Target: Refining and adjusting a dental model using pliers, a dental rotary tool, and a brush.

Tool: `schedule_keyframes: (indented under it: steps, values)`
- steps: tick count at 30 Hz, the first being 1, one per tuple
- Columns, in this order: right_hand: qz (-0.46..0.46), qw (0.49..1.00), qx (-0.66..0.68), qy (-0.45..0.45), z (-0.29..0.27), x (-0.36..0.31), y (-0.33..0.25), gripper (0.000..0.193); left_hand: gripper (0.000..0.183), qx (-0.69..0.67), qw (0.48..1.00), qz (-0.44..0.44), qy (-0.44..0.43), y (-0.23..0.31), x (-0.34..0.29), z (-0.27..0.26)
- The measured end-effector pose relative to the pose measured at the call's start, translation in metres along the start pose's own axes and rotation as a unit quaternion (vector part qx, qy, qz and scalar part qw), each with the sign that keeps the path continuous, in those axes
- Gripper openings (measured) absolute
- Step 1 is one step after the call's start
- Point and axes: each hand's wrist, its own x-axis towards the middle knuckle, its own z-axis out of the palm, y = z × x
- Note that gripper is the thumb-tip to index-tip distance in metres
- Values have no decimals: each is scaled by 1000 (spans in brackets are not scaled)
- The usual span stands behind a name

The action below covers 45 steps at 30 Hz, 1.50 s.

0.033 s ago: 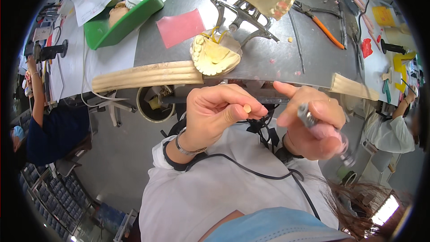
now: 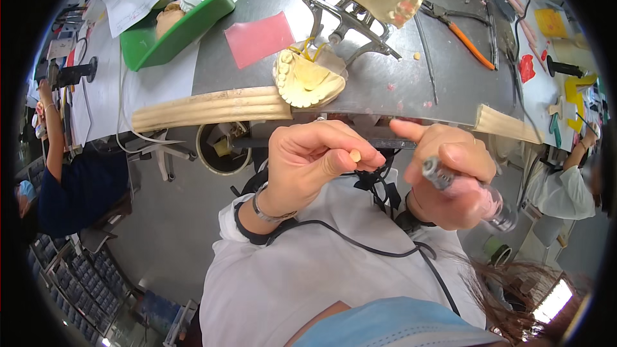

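Left hand [image 2: 315,164] pinches a small tooth-like piece [image 2: 355,155]; right hand [image 2: 450,177] grips a metal-tipped handpiece [image 2: 443,177] just beside it.

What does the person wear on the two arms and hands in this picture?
Both hands are bare, without gloves. The left hand has a thin metal bracelet at the wrist, and below it a dark cuff closes a white sleeve. The right hand also shows a dark band at its wrist. A thin black cable crosses the white garment.

Person: white coat with dark cuffs; metal bracelet [image 2: 273,214] on left wrist; black cable [image 2: 360,241] across chest; blue mask [image 2: 398,324].
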Motion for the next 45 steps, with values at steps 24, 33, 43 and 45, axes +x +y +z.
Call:
schedule_keyframes:
  steps: [24, 33, 43, 45]
  values:
    - [8, 994, -99, -45, 21, 5, -6, 23, 10, 69, 991, 114, 6, -7, 3, 0]
    - [44, 993, -91, -62, 16, 6, -9, 27, 10, 69, 991, 112, 9, -7, 3, 0]
    - [82, 987, -89, -109, 9, 8, -14, 31, 9, 84, 989, 122, 20, -8, 3, 2]
    - [81, 985, -96, -115, 9, 9, -15, 31, 9, 84, 989, 123, 20, -8, 3, 2]
